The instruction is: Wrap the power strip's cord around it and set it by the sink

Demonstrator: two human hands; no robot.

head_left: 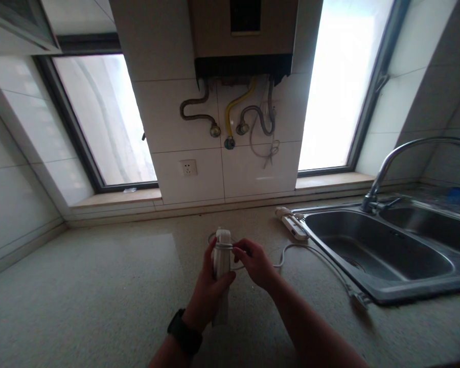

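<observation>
My left hand point(210, 289) is wrapped round a white power strip point(223, 263), held upright just over the counter. A few turns of its pale cord point(224, 246) circle the strip near the top. At the strip's right side, my right hand point(255, 260) pinches the cord between thumb and fingers. From there the loose cord runs right across the counter, past the sink's front left edge, and ends in a plug point(358, 299). The strip's lower part is partly hidden by my left hand.
A second white power strip point(294, 226), its cord wound round one end, lies beside the steel double sink point(368, 286). A curved faucet point(387, 166) rises behind the basins. On the tiled wall are a socket point(188, 167) and a water heater point(243, 46) with hoses. The speckled counter point(99, 291) extends left.
</observation>
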